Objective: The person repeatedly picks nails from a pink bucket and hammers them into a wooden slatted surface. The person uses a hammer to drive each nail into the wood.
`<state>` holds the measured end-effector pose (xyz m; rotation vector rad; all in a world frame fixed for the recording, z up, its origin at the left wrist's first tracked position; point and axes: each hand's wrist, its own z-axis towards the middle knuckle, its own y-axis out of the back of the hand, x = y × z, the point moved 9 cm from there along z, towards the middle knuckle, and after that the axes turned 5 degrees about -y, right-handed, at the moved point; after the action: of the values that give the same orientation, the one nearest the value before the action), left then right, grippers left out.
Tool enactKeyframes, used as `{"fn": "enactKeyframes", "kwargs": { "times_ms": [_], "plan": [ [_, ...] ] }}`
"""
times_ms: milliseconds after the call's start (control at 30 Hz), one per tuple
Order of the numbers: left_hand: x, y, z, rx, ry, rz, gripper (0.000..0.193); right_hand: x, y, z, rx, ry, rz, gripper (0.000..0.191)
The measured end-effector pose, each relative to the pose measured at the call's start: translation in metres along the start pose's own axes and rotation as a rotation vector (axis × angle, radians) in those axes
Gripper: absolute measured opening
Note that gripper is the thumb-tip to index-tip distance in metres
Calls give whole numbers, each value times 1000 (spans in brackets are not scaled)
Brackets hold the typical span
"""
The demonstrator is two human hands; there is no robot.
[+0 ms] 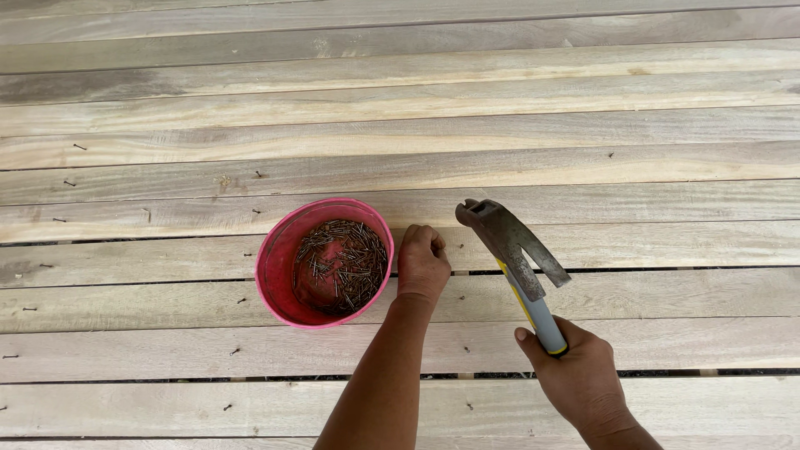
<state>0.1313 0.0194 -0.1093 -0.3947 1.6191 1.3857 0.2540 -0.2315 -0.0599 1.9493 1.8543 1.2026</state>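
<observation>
The right hand (pixel 583 379) grips a claw hammer (pixel 512 258); the left hand (pixel 421 265), fingers pinched together, rests on a plank (pixel 650 242) beside a pink bucket (pixel 279 267) of nails (pixel 346 265).

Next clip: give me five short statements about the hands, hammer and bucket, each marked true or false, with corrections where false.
1. The right hand grips the claw hammer by its handle. True.
2. The pink bucket holds screws and bolts. False: it holds loose nails.
3. The left hand rests inside the bucket. False: it is on the wooden planks, just beside the bucket.
4. The hammer head is raised above the planks. True.
5. The planks are painted blue. False: they are bare, pale wood.
</observation>
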Motion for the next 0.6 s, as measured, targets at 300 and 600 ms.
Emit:
{"fn": "enactKeyframes", "kwargs": {
  "times_ms": [300, 600],
  "plan": [
    [-3, -1, -3, 27, -6, 34, 17, -2, -21, 18, 87, -47, -231, 42],
    [-45, 44, 14, -60, -25, -38, 13, -18, -37, 24, 98, -144, -182, 41]
  ]
}}
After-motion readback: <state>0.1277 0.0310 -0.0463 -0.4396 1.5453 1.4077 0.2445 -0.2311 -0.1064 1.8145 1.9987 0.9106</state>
